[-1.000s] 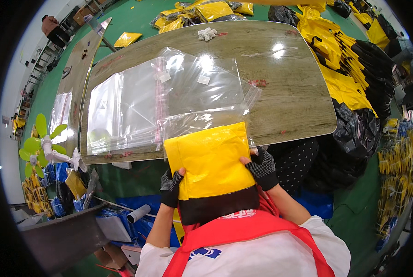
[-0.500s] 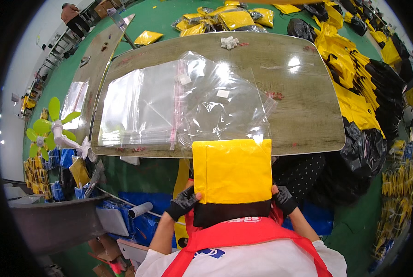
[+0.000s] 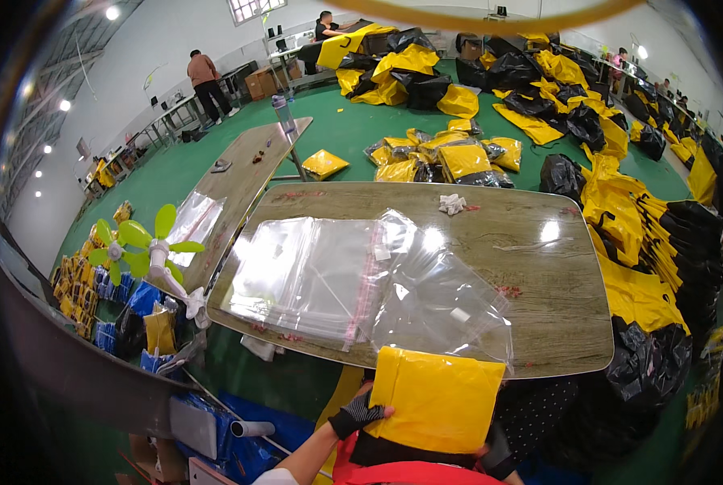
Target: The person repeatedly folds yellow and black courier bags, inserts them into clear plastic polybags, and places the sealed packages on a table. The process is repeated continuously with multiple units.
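The folded yellow-and-black packet (image 3: 438, 400) is at the table's (image 3: 560, 339) near edge, now turned slightly; the left hand (image 3: 360, 414) has moved up its left side, gripping it with thumb on top, while the right hand's (image 3: 499, 454) grip at its near right is unclear; farther, the clear bags (image 3: 301, 271) lie flat, the packet still outside them

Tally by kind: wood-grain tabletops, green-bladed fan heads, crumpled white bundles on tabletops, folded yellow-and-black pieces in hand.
Wood-grain tabletops: 2
Green-bladed fan heads: 2
Crumpled white bundle: 1
Folded yellow-and-black piece: 1
Total: 6
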`<control>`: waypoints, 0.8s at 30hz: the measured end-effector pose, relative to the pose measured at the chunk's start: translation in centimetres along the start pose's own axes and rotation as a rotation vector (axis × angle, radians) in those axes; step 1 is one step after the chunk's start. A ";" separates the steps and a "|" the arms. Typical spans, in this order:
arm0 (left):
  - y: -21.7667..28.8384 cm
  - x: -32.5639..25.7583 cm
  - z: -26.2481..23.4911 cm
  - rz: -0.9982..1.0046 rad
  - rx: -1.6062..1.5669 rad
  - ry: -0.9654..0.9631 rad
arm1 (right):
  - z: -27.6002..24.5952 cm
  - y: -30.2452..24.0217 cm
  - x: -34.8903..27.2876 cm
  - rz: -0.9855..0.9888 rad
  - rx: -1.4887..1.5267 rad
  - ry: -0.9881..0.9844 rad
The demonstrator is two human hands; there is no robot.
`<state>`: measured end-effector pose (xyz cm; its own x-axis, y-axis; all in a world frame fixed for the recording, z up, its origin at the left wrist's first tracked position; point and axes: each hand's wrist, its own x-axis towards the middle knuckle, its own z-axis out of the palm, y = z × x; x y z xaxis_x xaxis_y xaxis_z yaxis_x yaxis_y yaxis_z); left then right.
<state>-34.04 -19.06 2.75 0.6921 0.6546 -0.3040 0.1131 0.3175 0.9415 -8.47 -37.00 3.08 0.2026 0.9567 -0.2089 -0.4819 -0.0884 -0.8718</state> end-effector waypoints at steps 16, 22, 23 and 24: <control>1.4 -0.2 -1.4 -0.016 -0.238 0.116 | -0.7 0.7 3.4 0.176 -0.321 0.040; -3.7 -0.9 0.2 0.094 0.069 0.090 | -0.7 -1.2 1.2 0.130 -0.187 -0.235; -8.5 -2.3 -0.7 0.145 0.051 0.057 | -1.0 -1.0 0.7 0.074 -0.272 -0.219; -11.2 -4.1 -0.7 0.209 0.044 0.096 | -1.0 -0.3 0.5 0.002 -0.349 -0.215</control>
<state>-38.70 -24.83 -6.66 0.6328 0.7661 -0.1120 0.0068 0.1391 0.9903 -7.33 -36.76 2.76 0.0009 0.9893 -0.1456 -0.1569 -0.1436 -0.9771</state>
